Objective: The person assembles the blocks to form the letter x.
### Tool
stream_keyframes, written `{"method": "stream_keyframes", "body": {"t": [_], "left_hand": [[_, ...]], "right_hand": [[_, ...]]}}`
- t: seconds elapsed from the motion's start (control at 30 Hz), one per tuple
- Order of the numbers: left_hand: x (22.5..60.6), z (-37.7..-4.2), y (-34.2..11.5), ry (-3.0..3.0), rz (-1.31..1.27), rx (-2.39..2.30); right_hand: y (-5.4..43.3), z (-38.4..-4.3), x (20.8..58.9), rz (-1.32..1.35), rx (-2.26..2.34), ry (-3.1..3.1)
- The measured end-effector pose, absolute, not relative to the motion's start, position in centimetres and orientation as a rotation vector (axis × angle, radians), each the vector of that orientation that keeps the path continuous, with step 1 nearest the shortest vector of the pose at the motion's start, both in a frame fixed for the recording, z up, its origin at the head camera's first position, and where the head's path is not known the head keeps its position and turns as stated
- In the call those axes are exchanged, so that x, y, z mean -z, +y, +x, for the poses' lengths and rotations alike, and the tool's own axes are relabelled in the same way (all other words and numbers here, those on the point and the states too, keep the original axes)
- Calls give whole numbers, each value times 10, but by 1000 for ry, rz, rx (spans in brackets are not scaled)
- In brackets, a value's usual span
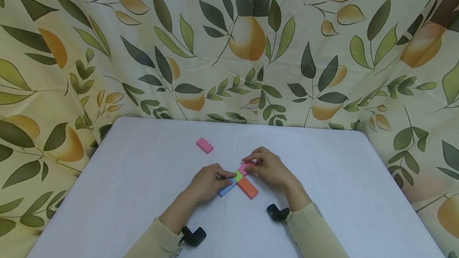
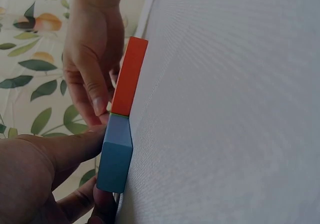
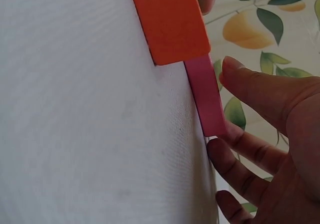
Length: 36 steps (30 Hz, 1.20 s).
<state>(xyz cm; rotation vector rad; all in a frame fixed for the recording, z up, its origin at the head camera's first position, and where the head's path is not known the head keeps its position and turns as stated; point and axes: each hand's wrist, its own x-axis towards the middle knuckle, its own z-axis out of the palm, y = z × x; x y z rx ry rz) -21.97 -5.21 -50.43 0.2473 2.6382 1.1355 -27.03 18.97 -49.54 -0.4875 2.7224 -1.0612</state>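
Four-armed in outline, a group of flat coloured blocks lies on the white table. A small green block (image 1: 238, 176) is at its middle, with an orange block (image 1: 248, 188) running toward the front right. My left hand (image 1: 208, 182) grips the blue block (image 2: 115, 159) at the front left, thumb along its top edge and fingers around its far side; a fingertip reaches the green block. Across from it, my right hand (image 1: 269, 167) has thumb and fingers around a pink block (image 3: 206, 97). Its thumb tip is right by the upper face, the index finger at the outer end.
Another pink block (image 1: 204, 145) lies apart, farther back to the left on the white table (image 1: 143, 162). A leaf-and-fruit patterned curtain (image 1: 222, 71) hangs behind and at the sides. Black wrist cameras (image 1: 194, 236) are strapped below both hands.
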Motion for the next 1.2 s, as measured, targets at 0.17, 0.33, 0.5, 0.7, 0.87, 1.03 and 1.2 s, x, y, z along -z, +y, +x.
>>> {"method": "stream_keyframes", "body": {"t": [0.17,0.33,0.5,0.7,0.87,1.03,1.2], "left_hand": [[505,-220,-53,2641,247,-1133],[504,-220,-53,2642,250,-1132],[503,-219,-53,2639,248,-1138],[503,-219,-54,2632,248,-1154],[504,-220,-54,2635,252,-1151],[504,-220,-54,2637,257,-1148],[506,-221,-54,2632,263,-1148]], "right_hand": [[191,-271,496,-495,1066,2712],[191,-271,494,-493,1082,2702],[192,-271,494,-510,1075,2713],[194,-269,487,-522,1075,2726],[195,-269,484,-514,1072,2723],[196,-270,485,-520,1086,2714],[195,-270,485,-554,1114,2709]]}}
